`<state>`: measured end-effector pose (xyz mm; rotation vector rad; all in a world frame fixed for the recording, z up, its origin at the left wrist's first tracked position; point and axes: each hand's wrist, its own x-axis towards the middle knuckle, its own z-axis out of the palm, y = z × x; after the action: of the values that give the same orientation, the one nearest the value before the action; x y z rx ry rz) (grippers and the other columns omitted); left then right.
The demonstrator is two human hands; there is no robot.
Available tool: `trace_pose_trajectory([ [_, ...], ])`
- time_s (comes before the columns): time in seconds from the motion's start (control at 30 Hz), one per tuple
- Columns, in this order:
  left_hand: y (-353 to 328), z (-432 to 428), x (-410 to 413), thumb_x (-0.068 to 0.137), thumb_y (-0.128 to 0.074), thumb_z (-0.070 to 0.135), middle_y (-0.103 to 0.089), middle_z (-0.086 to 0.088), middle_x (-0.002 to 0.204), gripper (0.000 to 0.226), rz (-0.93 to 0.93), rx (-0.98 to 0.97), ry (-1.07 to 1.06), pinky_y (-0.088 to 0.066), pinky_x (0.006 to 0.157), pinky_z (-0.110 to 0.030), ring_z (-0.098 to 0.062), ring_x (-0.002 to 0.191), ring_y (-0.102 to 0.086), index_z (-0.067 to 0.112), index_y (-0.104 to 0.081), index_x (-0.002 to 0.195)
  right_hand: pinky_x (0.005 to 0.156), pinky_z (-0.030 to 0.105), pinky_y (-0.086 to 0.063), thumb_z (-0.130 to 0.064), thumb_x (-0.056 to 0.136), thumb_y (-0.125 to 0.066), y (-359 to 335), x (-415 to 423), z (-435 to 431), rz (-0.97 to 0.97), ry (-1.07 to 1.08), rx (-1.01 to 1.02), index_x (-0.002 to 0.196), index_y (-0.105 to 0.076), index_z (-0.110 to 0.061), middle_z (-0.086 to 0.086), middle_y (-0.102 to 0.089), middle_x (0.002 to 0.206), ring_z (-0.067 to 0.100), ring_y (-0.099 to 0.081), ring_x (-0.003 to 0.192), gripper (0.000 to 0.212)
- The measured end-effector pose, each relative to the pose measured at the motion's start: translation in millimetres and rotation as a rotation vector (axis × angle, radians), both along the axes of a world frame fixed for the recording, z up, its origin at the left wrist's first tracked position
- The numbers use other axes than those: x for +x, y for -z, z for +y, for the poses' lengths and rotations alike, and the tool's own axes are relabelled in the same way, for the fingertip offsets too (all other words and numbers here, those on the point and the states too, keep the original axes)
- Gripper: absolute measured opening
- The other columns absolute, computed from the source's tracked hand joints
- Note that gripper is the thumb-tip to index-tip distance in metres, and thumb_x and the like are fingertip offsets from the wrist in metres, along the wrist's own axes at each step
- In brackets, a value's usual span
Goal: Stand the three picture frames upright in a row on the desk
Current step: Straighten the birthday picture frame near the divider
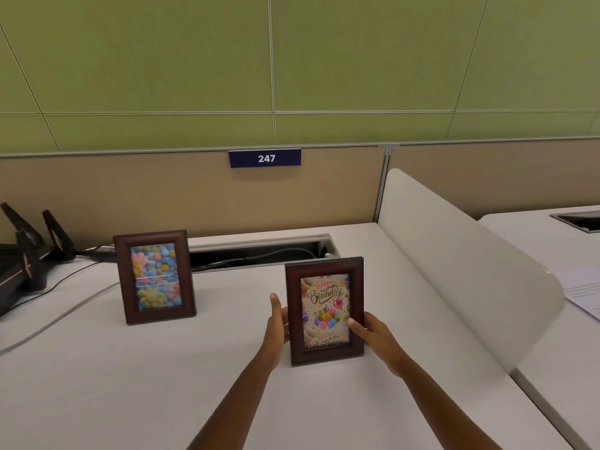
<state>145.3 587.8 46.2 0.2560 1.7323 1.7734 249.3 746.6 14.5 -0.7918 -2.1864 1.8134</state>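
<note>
Birthday frame (325,311) upright btwn both hands

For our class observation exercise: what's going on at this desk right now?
A person is setting picture frames upright on the white desk. The flower frame already stands alone at the left. Both hands hold the birthday frame by its sides, left hand and right hand, and it looks upright. No third frame is in view.

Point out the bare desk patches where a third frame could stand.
Bare desk lies between the flower frame and the left hand; more in front of the flower frame, left of the arms. It is tight right of the birthday frame, where the right hand and white divider close in. The far left holds cables.
</note>
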Motion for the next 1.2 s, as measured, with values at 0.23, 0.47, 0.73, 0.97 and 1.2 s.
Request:
trace_pose_trajectory([
  [0.23,-1.7,12.7,0.6,0.098,-0.008,0.042,-0.057,-0.011,0.123,0.061,-0.047,0.047,-0.050,-0.044,0.093,-0.040,-0.021,0.091,-0.059,0.009,-0.049,0.129,0.085,0.029,-0.054,-0.020,0.084,-0.060,4.9,-10.1,6.1,0.041,-0.104,-0.155,0.123,-0.048,-0.013,0.005,-0.061,0.115,0.022,-0.060,0.107,0.041],
  [0.47,-0.4,36.7,-3.8,0.099,-0.012,0.041,-0.053,-0.017,0.134,0.058,-0.090,0.011,-0.125,-0.041,0.099,-0.042,-0.035,0.121,-0.052,0.009,-0.049,0.130,0.101,0.046,-0.046,-0.002,0.078,-0.064,7.6,-18.8,23.7,0.066,-0.134,-0.275,0.116,-0.052,-0.012,0.009,-0.063,0.112,0.029,-0.059,0.110,0.041],
  [0.73,-9.0,90.6,-20.1,0.099,-0.013,0.040,-0.054,-0.017,0.134,0.058,-0.083,0.028,-0.077,-0.041,0.100,-0.041,-0.034,0.121,-0.052,0.008,-0.049,0.130,0.069,0.019,-0.058,0.004,0.080,-0.059,-1.8,-25.6,70.7,0.118,-0.062,-0.290,0.107,-0.053,-0.016,0.001,-0.066,0.100,0.014,-0.063,0.094,0.035],
  [0.97,-15.4,142.5,-44.1,0.098,-0.013,0.043,-0.052,-0.015,0.136,0.057,-0.077,0.037,-0.039,-0.039,0.104,-0.043,-0.033,0.124,-0.051,0.012,-0.048,0.131,0.063,0.017,-0.058,0.007,0.080,-0.056,-12.7,-47.0,118.0,0.127,-0.013,-0.279,0.106,-0.052,-0.015,-0.001,-0.065,0.096,0.014,-0.063,0.089,0.034],
  [1.2,-13.5,171.7,-67.3,0.098,-0.013,0.043,-0.053,-0.017,0.136,0.059,-0.085,0.060,-0.015,-0.042,0.099,-0.041,-0.032,0.116,-0.054,0.010,-0.049,0.131,0.078,0.028,-0.055,0.006,0.079,-0.057,-10.4,-71.8,147.2,0.109,-0.006,-0.285,0.112,-0.050,-0.012,0.005,-0.063,0.104,0.019,-0.062,0.095,0.038],
])
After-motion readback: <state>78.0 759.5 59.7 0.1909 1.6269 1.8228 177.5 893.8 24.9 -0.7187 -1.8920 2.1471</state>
